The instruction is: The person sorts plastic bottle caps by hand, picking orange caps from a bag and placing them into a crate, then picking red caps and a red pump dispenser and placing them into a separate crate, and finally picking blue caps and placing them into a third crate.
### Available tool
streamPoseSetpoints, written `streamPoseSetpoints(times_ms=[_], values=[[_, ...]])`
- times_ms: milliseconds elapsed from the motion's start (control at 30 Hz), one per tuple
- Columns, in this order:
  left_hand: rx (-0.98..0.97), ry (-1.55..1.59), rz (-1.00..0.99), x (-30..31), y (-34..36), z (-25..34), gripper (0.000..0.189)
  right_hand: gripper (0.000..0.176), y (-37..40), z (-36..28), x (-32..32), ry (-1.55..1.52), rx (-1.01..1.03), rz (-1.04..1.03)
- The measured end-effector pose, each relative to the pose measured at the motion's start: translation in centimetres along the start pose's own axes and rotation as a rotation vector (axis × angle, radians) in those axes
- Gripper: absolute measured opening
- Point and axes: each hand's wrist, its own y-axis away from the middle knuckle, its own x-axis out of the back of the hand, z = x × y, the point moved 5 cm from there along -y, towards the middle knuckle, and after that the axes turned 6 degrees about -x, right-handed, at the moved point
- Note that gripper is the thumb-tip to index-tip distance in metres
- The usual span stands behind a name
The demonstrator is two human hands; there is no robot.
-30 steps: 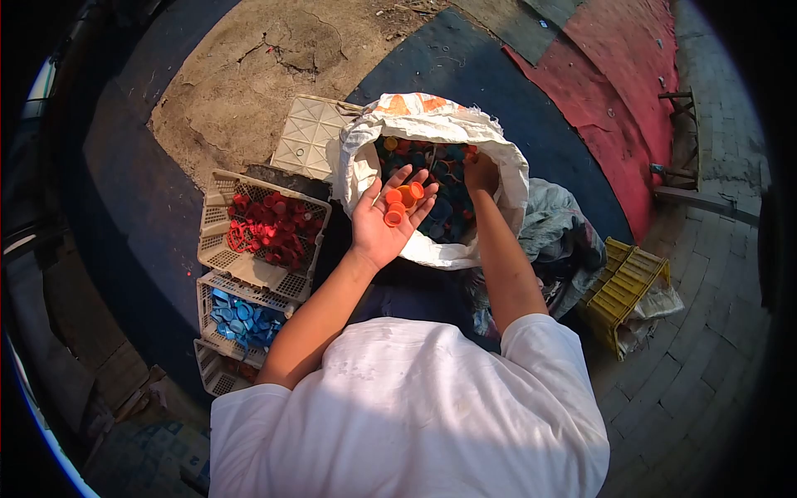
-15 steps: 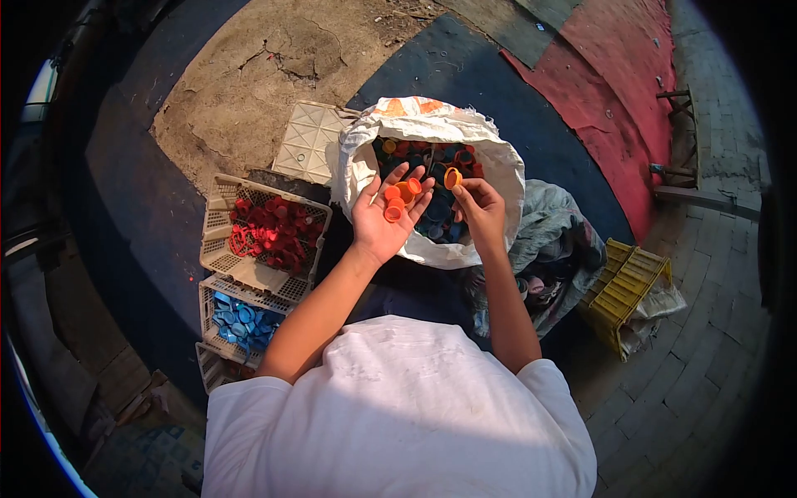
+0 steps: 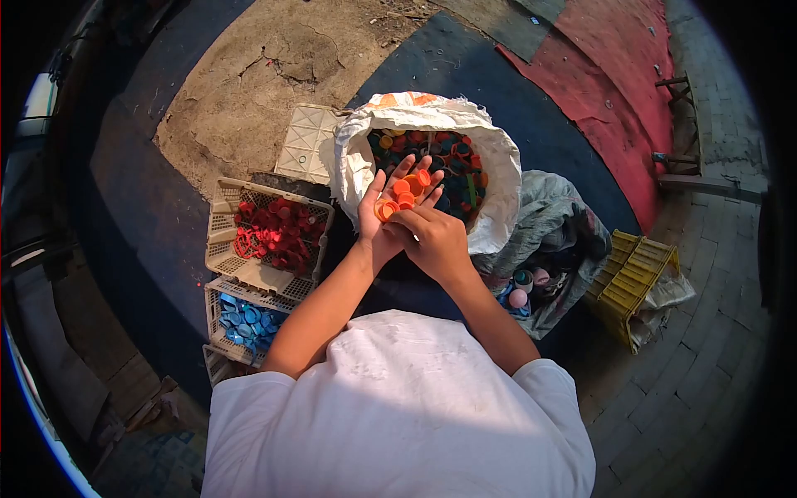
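Observation:
My left hand [image 3: 375,226] is held palm up over the near left edge of a white woven sack [image 3: 499,170]. Several orange bottle caps [image 3: 404,187] rest on its palm and fingers. Close against that palm is my right hand [image 3: 442,241], its fingers pinched at an orange cap [image 3: 385,210] near the base of the left thumb; the fingertips are partly hidden. Inside the sack lie many mixed bottle caps [image 3: 462,170], dark, red, green and yellow.
Left of the sack stand a beige crate [image 3: 224,264] of red caps [image 3: 274,236] and another crate [image 3: 217,336] of blue caps [image 3: 247,324]. A grey sack [image 3: 544,203] with assorted pieces sits at right, beside a yellow crate [image 3: 635,278]. A pale crate [image 3: 307,145] lies behind.
My right hand has moved left and down from above the sack opening to my left palm, bringing the orange cap with it. My left hand stays nearly in place.

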Motion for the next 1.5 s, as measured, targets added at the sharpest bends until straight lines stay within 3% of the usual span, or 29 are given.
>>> streamPoseSetpoints(times_ms=[133,233,333,400,500,633,867,1033,1267,1400,1500], values=[[-0.009,0.014,-0.012,-0.3,0.6,0.2,0.052,0.020,0.1,-0.2,1.4,-0.178,-0.149,-0.081],[0.019,0.063,-0.003,-1.8,1.3,0.1,0.052,0.024,1.5,2.3,2.1,-0.317,-0.285,0.259],[-0.029,-0.010,0.026,-2.3,1.2,0.1,0.051,0.048,1.0,5.5,-0.2,-0.719,-0.425,0.413],[-0.067,-0.071,0.041,-1.9,1.2,0.0,0.050,0.067,-0.3,5.8,-2.0,-1.105,-0.505,0.374],[-0.184,-0.210,0.170,0.2,1.2,0.7,0.050,0.058,-1.4,4.7,-4.2,-1.377,-0.555,0.284],[-0.237,-0.231,0.123,-1.3,2.3,1.6,0.053,0.055,-1.7,4.3,-6.0,-1.444,-0.599,0.413],[-0.280,-0.108,-0.062,-5.0,4.9,3.8,0.067,0.057,-2.6,-0.3,-5.8,-1.466,-0.502,0.360],[-0.382,-0.060,-0.081,-6.5,7.1,5.5,0.069,0.062,-3.2,-2.6,-6.6,-1.592,-0.465,0.280],[-0.642,-0.156,-0.073,-6.2,11.5,7.5,0.064,0.062,-1.8,-7.5,-7.7,-1.508,-0.475,0.104],[-0.893,-0.429,-0.217,-8.4,17.0,8.6,0.063,0.061,-0.1,-12.5,-8.7,-1.519,-0.426,0.001],[-0.997,-0.307,-0.105,-6.8,21.8,11.2,0.063,0.061,1.7,-16.7,-11.7,-1.578,-0.543,-0.151]])
